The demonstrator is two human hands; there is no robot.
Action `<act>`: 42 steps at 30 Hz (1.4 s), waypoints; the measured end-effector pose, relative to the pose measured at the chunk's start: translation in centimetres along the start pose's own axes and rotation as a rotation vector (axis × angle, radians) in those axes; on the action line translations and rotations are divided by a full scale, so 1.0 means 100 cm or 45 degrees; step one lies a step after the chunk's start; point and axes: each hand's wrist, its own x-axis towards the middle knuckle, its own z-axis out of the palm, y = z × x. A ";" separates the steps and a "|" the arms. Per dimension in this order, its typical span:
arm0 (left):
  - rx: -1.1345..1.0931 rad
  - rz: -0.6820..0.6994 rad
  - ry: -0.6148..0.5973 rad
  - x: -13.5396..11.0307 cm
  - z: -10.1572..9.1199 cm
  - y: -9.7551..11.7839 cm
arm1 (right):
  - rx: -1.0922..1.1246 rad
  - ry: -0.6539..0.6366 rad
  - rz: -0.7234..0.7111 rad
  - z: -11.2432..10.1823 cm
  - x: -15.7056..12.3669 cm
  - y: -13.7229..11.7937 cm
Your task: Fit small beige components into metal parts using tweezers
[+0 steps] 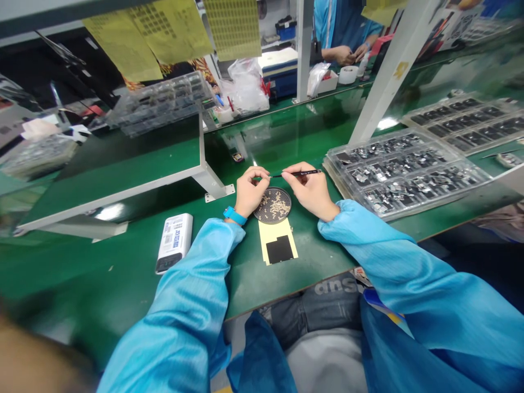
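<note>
At one round dish (265,218): left hand (250,192) narrow, right hand (309,191) around one black tool (313,172).

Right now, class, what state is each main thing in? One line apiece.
Left hand: pinched shut
Right hand: closed
Slim black tool: held in right hand
Round dark dish: holding scattered beige pieces
Yellow paper: partly covered
Blue wristband: fastened
White power bank: lying flat
Nearer compartment tray: loaded

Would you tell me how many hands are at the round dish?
2: the left hand at the left of the dish, and the right hand at its upper right, holding a slim black tool. None seem hidden.
</note>
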 end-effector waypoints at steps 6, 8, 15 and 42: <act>-0.021 0.042 -0.042 -0.001 0.000 0.005 | 0.007 0.041 0.007 0.000 0.003 0.007; -0.030 0.062 -0.047 -0.001 0.000 0.007 | 0.038 0.058 0.044 0.000 0.004 0.009; -0.067 0.079 0.001 0.000 0.001 0.008 | 0.164 0.123 0.119 0.000 0.004 0.005; -0.054 0.058 0.017 0.000 0.001 0.006 | 0.191 0.064 0.088 0.001 0.002 0.001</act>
